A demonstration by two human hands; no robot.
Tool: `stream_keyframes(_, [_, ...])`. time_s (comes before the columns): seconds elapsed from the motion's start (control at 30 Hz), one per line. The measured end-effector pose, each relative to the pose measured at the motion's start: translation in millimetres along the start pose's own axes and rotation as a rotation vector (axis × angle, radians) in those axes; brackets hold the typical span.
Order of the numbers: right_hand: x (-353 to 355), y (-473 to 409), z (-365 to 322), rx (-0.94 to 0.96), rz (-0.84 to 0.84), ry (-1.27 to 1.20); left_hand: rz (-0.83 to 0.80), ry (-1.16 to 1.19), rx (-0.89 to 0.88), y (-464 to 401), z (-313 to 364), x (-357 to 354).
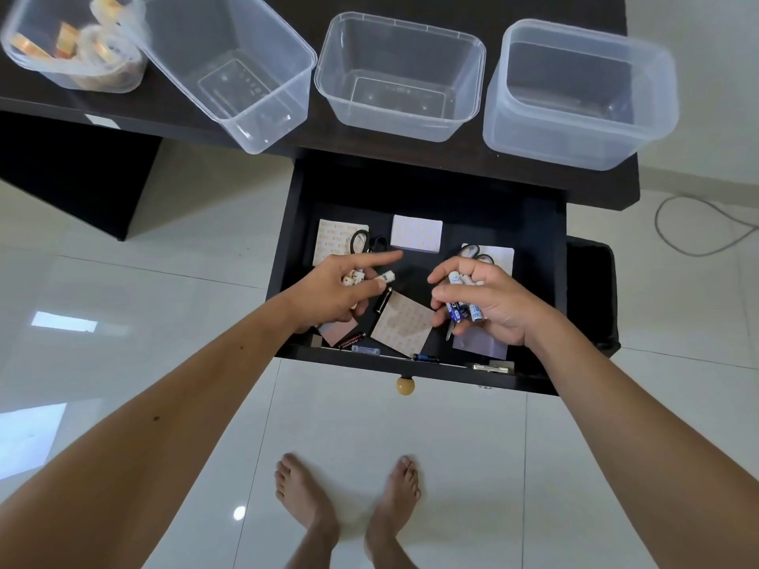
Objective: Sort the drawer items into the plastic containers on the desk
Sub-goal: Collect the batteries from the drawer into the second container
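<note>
The open black drawer [542,281] holds note pads [415,236], two pairs of scissors [363,241] and loose batteries [351,341]. My left hand [336,291] hovers over the drawer's left side, closed on small white batteries [386,277], index finger pointing right. My right hand [488,299] is over the right side, gripping a bundle of blue and white batteries [464,312]. On the dark desk [320,133] stand clear plastic containers: one with tape rolls [74,47] at far left, then three empty ones [230,71], [400,76], [579,96].
The drawer has a round wooden knob [405,386] at its front. A dark bin [591,297] stands right of the drawer. A grey cable [698,227] lies on the white tiled floor. My bare feet [349,503] stand below the drawer.
</note>
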State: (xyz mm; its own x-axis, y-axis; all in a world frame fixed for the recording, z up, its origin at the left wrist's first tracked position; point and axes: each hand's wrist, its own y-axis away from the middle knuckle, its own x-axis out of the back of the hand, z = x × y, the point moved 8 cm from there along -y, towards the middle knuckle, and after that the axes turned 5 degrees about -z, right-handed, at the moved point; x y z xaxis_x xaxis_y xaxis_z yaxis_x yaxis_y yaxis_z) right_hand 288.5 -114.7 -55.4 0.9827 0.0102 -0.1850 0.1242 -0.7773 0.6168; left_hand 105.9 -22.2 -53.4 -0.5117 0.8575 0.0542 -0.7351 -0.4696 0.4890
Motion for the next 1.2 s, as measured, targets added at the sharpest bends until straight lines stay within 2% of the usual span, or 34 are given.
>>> stream_keyframes(0.17, [-1, 2, 8, -0.033, -0.02, 0.161, 0.054, -0.099, 0.035, -4, -7, 5])
stream_keyframes(0.3, [0, 4, 3, -0.021, -0.048, 0.291, 0.091, -0.388, 0.06, -10, -11, 8])
stream_keyframes(0.47, [-11, 7, 9, -0.134, -0.2, 0.722, -0.006, -0.674, 0.058, -21, -13, -1])
stream_keyframes(0.53, [-16, 3, 14, -0.135, -0.228, 0.901, -0.019, -0.723, 0.061, -25, -14, -3])
stream_keyframes(0.6, [-18, -2, 18, -0.116, -0.244, 1.018, -0.005, -0.722, 0.06, -27, -16, -1])
stream_keyframes(0.77, [-21, -12, 25, -0.13, -0.274, 1.122, 0.017, -0.665, 0.106, -28, -22, 2])
stream_keyframes(1.0, [-17, -15, 30, -0.126, -0.275, 1.091, 0.038, -0.496, 0.102, -17, -13, 9])
stream_keyframes(1.2, [-14, -9, 26, -0.15, -0.285, 0.991, -0.037, -0.333, 0.037, -7, -7, 3])
